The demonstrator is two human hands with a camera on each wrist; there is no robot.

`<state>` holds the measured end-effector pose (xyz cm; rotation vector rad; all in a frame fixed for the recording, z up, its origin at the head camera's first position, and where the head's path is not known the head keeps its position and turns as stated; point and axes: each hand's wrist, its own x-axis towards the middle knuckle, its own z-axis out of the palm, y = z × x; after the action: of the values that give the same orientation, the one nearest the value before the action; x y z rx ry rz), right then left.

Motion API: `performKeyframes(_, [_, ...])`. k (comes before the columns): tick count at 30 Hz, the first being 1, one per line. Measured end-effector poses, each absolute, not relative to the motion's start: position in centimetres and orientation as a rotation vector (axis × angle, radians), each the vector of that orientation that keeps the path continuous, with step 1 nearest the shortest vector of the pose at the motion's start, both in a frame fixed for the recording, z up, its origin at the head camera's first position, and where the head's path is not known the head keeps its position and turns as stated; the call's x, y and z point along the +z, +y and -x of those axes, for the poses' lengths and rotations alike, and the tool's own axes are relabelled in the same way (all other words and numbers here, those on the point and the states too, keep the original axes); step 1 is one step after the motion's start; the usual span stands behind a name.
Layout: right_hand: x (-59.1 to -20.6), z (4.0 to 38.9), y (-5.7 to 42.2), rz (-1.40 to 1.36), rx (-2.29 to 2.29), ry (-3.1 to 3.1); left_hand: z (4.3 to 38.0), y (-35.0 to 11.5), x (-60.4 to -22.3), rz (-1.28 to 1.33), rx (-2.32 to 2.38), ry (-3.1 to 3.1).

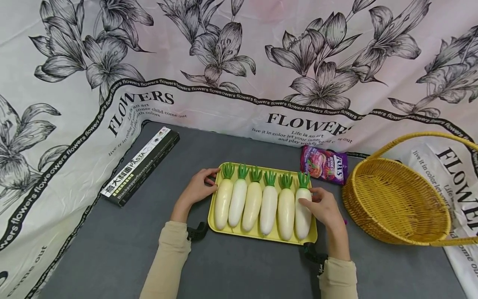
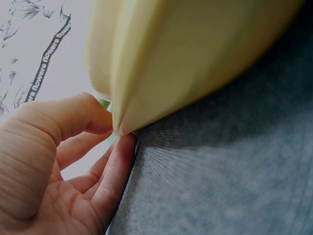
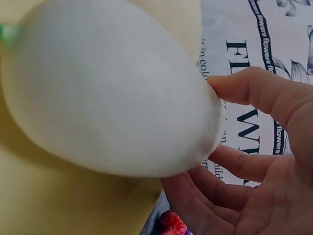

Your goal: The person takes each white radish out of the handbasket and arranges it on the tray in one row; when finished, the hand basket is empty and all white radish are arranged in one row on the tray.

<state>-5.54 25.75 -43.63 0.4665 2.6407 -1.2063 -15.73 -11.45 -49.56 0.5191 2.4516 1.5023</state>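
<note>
Several white radishes with green tops lie side by side on a yellow tray in the head view. At the tray's upper left side is my left hand. In the left wrist view, that hand pinches the tray's edge between thumb and fingers. My right hand is at the upper part of the rightmost white radish. The right wrist view shows its thumb on one side of the radish and the fingers on the other, holding it.
A long black-and-white pasta box lies at the left on the grey tabletop. Behind the tray's right corner is a purple candy bag. A yellow woven basket with a handle stands at the right. Flower-printed cloth borders the back and sides.
</note>
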Motion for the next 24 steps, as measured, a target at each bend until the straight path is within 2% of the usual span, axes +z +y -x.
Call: performKeyframes(24, [-43.38,5.37,25.92,-0.460,-1.191,2.676,15.75,-11.22,-49.76,-0.510,1.507,2.455])
